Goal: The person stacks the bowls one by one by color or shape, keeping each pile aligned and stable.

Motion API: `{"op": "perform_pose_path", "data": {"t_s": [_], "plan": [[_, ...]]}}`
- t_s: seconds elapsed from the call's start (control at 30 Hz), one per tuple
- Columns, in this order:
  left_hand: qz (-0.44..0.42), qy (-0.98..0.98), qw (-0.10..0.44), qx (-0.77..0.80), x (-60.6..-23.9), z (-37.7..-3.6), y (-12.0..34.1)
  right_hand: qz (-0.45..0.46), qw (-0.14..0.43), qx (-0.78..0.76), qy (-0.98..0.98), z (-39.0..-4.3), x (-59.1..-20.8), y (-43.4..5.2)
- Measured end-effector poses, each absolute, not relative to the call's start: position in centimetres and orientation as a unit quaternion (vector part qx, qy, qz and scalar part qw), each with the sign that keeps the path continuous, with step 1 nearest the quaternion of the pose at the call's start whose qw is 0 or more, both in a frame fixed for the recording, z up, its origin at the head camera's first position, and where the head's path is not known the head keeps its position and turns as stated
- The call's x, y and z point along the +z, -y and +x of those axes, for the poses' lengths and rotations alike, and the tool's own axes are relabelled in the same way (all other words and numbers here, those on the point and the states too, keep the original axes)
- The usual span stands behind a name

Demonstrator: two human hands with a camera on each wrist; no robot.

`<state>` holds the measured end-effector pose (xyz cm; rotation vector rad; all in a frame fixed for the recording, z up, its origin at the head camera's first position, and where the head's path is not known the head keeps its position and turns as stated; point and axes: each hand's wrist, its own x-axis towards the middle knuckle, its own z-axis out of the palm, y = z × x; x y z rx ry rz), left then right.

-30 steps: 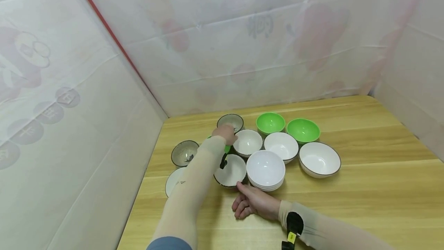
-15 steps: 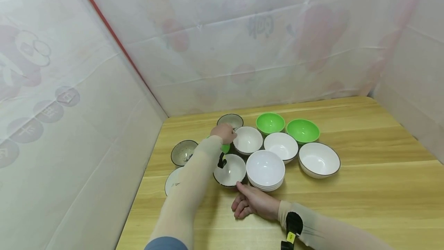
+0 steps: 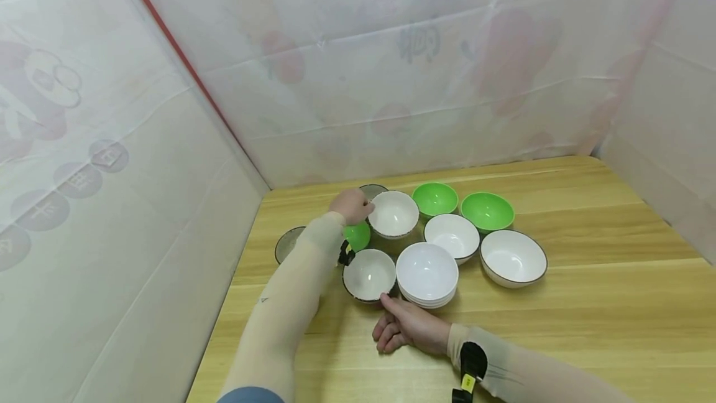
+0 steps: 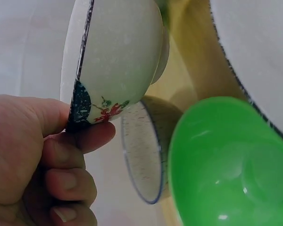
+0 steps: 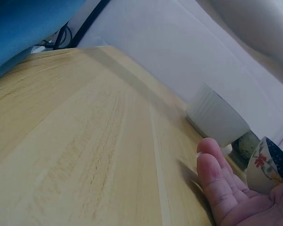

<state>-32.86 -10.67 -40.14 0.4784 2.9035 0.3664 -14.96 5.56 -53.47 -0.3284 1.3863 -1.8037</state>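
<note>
1. The left arm, in a beige sleeve, is stretched forward across the wooden table (image 3: pixel 559 328) toward the far cluster of bowls.
2. The left hand (image 3: pixel 351 206) pinches the rim of a white bowl with a dark speckled rim (image 3: pixel 394 214); in the left wrist view the thumb lies on the inside of the rim and the curled fingers (image 4: pixel 80 141) press the outside wall beside a red and green painted motif.
3. That bowl is clear of the table and tilted, held above the gap between a small green bowl (image 3: pixel 357 235) and the far grey speckled bowl (image 3: pixel 373 190).
4. The right forearm lies along the near table edge with a black strap at the wrist.
5. The right hand (image 3: pixel 407 327) rests on the table with loosely curled fingers and grips nothing; its fingertips touch the near side of a white dark-rimmed bowl (image 3: pixel 369 275).
6. Just right of that bowl stands a stack of plain white bowls (image 3: pixel 427 273).
7. Beyond lie a white bowl (image 3: pixel 452 236), a larger white dark-rimmed bowl (image 3: pixel 513 258) and two green bowls (image 3: pixel 435 198) (image 3: pixel 487 210).
8. A grey speckled bowl (image 3: pixel 285 242) sits left of the left forearm, partly hidden.
</note>
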Motion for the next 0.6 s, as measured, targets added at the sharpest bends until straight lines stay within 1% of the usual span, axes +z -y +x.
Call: {"op": "perform_pose_path", "data": {"t_s": [0.3, 0.6], "plan": [[0.21, -0.964, 0.069, 0.147, -38.1, -31.1, 13.0, -0.131, 0.4, -0.719, -0.553, -15.0, -53.6, -5.4], [0.217, -0.96, 0.067, 0.167, -37.5, -29.2, 15.6, -0.139, 0.398, -0.719, -0.553, -15.4, -54.0, -4.9]]}}
